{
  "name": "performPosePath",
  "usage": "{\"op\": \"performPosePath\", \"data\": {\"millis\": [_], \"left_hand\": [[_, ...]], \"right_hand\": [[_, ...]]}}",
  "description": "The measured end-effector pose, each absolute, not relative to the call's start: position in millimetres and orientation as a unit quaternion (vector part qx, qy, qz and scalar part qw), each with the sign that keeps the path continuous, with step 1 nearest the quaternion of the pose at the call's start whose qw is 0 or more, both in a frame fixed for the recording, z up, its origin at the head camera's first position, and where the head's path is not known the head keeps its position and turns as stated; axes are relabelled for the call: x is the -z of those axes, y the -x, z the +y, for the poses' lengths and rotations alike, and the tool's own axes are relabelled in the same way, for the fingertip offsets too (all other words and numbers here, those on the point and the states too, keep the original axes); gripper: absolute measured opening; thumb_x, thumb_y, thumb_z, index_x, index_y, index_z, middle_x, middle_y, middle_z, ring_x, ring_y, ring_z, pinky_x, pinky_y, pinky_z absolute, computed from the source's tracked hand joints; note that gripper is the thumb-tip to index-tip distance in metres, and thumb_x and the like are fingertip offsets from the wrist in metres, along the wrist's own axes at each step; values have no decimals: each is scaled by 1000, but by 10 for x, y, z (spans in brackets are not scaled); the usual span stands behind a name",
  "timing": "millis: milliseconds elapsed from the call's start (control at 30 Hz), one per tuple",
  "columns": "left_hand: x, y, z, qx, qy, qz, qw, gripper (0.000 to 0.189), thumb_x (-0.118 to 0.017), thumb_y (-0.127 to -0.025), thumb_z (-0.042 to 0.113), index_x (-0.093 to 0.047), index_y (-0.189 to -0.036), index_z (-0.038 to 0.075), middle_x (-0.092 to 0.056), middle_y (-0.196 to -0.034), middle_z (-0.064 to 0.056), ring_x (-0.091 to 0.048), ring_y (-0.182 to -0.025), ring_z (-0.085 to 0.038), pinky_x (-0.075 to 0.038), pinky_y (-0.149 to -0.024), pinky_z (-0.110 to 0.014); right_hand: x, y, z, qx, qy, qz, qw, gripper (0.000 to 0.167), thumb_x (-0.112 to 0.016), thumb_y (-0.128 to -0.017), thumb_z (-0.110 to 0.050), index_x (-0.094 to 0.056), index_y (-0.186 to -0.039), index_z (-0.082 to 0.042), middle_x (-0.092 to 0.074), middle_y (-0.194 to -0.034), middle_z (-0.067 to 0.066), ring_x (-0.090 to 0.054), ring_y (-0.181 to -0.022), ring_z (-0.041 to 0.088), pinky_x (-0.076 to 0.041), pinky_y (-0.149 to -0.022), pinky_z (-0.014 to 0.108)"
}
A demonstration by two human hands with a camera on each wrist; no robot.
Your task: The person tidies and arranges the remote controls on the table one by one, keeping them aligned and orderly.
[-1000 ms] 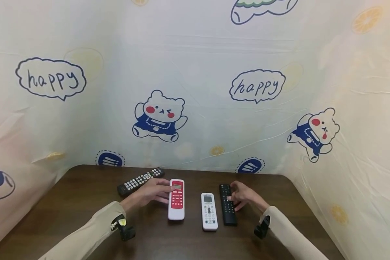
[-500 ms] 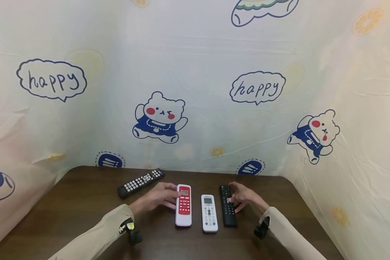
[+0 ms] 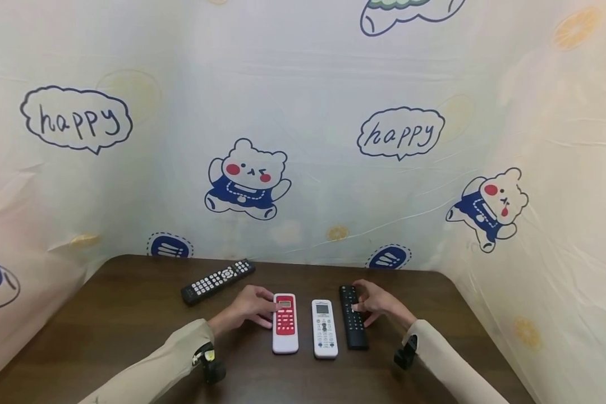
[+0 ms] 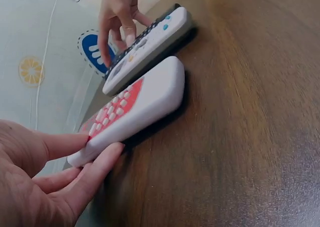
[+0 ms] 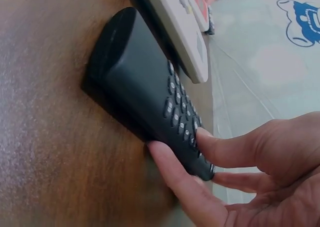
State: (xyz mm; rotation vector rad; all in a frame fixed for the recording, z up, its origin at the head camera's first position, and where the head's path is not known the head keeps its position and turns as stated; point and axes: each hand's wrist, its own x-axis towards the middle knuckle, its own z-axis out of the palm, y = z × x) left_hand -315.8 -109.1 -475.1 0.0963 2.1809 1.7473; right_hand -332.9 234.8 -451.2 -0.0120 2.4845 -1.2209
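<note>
1. Currently the left hand (image 3: 254,306) pinches the red remote (image 3: 285,341), just beside the white remote (image 3: 325,331) at its nine o'clock.
2. The right hand (image 3: 382,303) pinches the black remote (image 3: 356,334) near its far end, at the white remote's three o'clock.
3. An inward shove by either hand could knock the white remote askew.
4. The right thumb (image 5: 227,150) touches the buttons (image 5: 169,107); squeezing harder might press one.

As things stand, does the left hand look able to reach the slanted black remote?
Probably yes: in the head view nothing lies between the left hand and the slanted black remote. It would likely need to release the red-and-white remote it pinches first.
</note>
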Motion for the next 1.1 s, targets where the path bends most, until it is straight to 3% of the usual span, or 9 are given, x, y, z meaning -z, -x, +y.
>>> {"op": "performPosePath", "data": {"millis": [200,633,1100], "left_hand": [[4734,3114,-1050,-592,-33,796,124,35,-78,-89,-2,-62,-118,-13,-74,-91,-20,-74,-76,-26,-65,-61,-38],[4755,3040,-1024,-572,-53,811,108,39,-77,-90,-5,-62,-126,-8,-68,-91,-19,-70,-76,-25,-64,-56,-37],[4734,3027,-1012,-575,-45,810,108,40,-74,-90,-9,-62,-128,-9,-67,-94,-21,-70,-77,-27,-65,-59,-38]], "right_hand": [[4539,3330,2343,438,14,883,170,69,-72,-93,6,-39,-153,2,-44,-142,34,-65,-104,42,-66,-67,44],[4548,3324,2327,444,16,877,183,69,-71,-93,7,-38,-153,3,-46,-134,32,-67,-96,39,-66,-67,45],[4516,3336,2312,446,3,875,191,71,-70,-92,8,-37,-154,2,-46,-133,32,-69,-96,40,-66,-67,45]]}}
